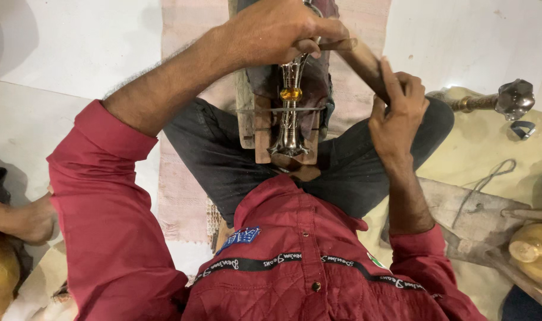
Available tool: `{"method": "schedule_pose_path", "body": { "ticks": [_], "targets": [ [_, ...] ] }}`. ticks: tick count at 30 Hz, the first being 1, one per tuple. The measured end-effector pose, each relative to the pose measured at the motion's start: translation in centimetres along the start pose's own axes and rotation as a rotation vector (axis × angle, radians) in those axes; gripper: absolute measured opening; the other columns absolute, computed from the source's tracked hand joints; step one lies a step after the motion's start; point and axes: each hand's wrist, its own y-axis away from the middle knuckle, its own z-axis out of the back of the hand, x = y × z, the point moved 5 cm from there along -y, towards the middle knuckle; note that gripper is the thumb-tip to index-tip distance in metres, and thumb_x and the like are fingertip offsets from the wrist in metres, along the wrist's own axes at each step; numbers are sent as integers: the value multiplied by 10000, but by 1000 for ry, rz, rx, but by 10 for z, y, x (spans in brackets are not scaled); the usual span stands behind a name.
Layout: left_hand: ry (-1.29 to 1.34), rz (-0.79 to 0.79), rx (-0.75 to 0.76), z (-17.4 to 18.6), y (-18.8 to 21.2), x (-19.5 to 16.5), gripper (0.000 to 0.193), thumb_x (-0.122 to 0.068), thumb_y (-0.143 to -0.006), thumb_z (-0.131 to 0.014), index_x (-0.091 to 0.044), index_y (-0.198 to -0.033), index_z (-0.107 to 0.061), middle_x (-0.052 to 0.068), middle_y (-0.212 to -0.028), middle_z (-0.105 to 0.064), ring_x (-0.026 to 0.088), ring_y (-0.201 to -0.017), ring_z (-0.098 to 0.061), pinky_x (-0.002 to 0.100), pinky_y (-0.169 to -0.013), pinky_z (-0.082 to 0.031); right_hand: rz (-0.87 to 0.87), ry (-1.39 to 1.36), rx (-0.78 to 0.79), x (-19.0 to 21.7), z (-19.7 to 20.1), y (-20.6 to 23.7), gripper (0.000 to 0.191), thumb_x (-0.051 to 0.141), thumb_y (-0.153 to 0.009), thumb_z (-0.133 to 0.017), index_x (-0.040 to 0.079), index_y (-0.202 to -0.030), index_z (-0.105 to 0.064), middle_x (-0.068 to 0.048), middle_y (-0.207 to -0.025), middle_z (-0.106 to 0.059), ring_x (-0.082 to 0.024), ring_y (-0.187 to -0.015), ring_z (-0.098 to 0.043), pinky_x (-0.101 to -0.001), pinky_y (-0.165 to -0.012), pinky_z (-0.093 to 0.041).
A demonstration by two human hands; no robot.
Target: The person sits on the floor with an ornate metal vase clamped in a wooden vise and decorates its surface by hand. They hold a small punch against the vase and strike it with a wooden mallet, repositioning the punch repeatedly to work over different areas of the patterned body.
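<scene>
My left hand [277, 30] is closed around the wooden handle of a long file [366, 65]. My right hand [396, 113] pinches the file's other end, so the tool runs slantwise between both hands. Under the left hand stands a slim ornate silver piece [290, 128] with an amber bead [290, 94]. It is clamped upright in a wooden block vise [262, 134] that rests between my crossed legs in dark trousers. The top of the silver piece is hidden behind my left hand. I wear a red shirt.
A metal tool with a faceted head [514, 98] lies at the upper right beside a small metal loop [523, 129]. A worn wooden board [461, 214], a loop of wire [488, 178] and a brass-coloured object [535, 249] sit at the right. Another person's arm [18, 220] shows at the left. A pinkish mat [187, 35] covers white tiles.
</scene>
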Motion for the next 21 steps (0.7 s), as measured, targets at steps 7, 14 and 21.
{"method": "schedule_pose_path", "body": {
  "ticks": [7, 14, 21],
  "targets": [
    [-16, 4, -1, 4, -1, -5, 384, -101, -943, -760, -154, -1319, -704, 109, -820, -762, 199, -693, -738, 362, -556, -583, 81, -284, -198, 8, 13, 12, 663, -126, -1031, -647, 46, -1611, -377, -170, -1526, -502, -283, -1404, -520, -386, -1220, -415],
    [-14, 46, 94, 8, -5, -3, 327, -107, -953, -749, -153, -1273, -703, 88, -732, -736, 207, -640, -727, 374, -498, -545, 20, -234, -201, 8, 11, 18, 663, -120, -1029, -649, 59, -1622, -411, -181, -1468, -508, -310, -1380, -535, -391, -1203, -430],
    [-53, 65, 138, 5, -7, -2, 310, -115, -945, -754, -156, -1249, -704, 89, -733, -737, 210, -644, -730, 378, -501, -555, -11, -205, -236, -10, 3, 27, 650, -94, -1051, -663, 99, -1630, -437, -184, -1450, -525, -329, -1347, -549, -384, -1179, -441]
  ]
}}
